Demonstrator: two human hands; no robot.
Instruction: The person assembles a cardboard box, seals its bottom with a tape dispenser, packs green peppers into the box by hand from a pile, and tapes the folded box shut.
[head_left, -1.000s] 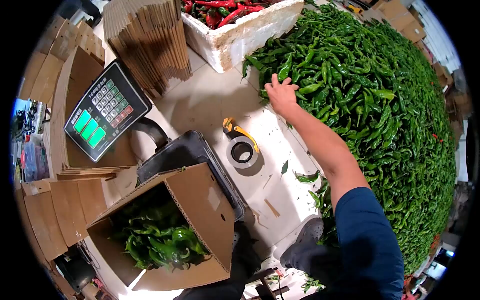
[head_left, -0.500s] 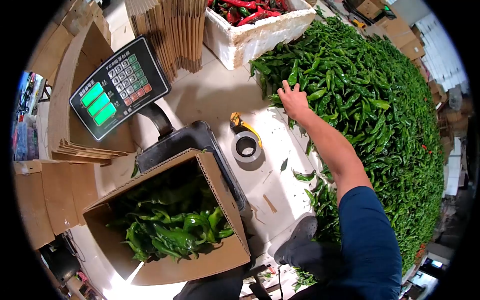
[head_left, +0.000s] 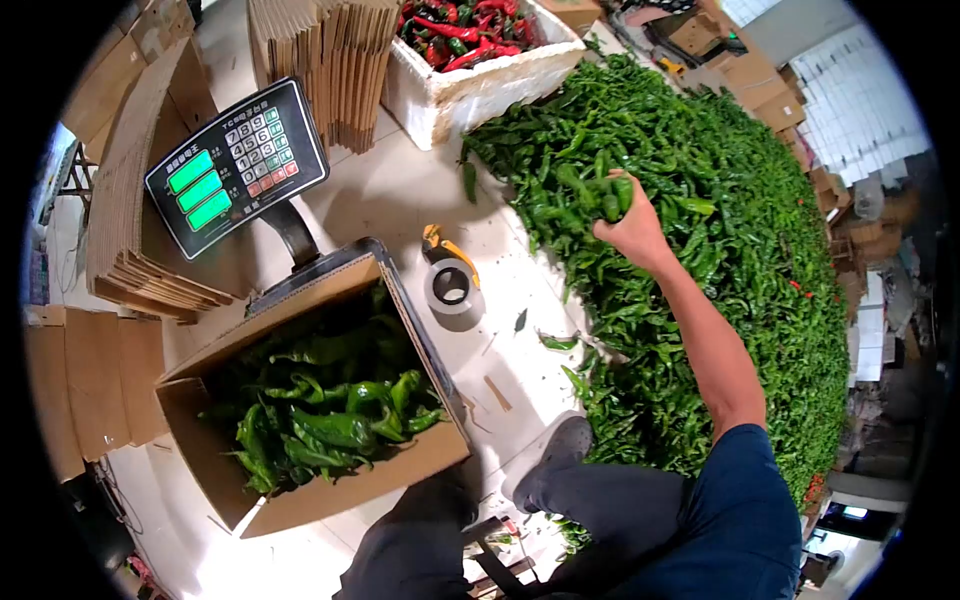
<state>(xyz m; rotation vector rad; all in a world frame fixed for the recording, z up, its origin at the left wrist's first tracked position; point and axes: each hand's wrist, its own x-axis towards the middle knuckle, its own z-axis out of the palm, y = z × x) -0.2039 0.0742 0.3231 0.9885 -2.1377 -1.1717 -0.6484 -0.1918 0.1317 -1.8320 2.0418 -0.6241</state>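
Observation:
My right hand (head_left: 637, 232) is closed around a few green peppers (head_left: 606, 196) above the near part of a large pile of green peppers (head_left: 715, 300). Its fingers curl over them, partly hidden. My left hand is out of sight. Down and to the left, an open cardboard box (head_left: 350, 495) holds more green peppers (head_left: 340, 430). That box sits on the platform of a digital scale, whose keypad display (head_left: 238, 165) is lit with three green windows.
A roll of tape (head_left: 437, 287) with a yellow-handled tool (head_left: 450, 243) lies on the floor between box and pile. A white foam box (head_left: 450, 105) of red peppers stands at the back. Folded cardboard (head_left: 330, 75) leans beside it. My shoe (head_left: 560, 447) is near the pile's edge.
My right hand was open with fingers spread over the pile's left edge. It has moved right and closed on some green peppers. The view has shifted slightly.

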